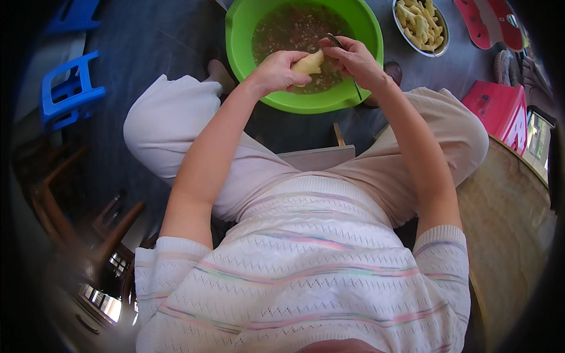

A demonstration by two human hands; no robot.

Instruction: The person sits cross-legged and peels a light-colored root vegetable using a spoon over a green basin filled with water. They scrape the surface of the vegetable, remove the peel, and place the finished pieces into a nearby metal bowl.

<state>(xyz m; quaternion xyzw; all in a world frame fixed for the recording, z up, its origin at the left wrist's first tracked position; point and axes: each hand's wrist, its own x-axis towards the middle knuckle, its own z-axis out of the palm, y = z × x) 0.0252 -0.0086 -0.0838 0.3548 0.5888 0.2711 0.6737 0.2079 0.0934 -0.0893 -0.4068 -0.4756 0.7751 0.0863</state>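
My left hand (282, 73) is closed around a pale yellow, peeled ginger root (310, 63), held over a green plastic basin (304, 102). In my right hand (355, 59) is a small metal tool (335, 41), perhaps a spoon or knife; its dark rounded end sticks up past the fingers. The fingers of my right hand are at the root's right end. Murky water (291, 26) with floating peel bits and reddish pieces fills the basin's bottom. A thin dark object (357, 90) leans on the basin's inner wall below my right wrist.
A metal bowl (442, 50) of peeled ginger stands right of the basin. Blue plastic stools (73, 90) are at the left, a red-pink stool (494, 108) at the right, beside a marbled tabletop (507, 229). Wooden chairs (62, 220) stand at lower left.
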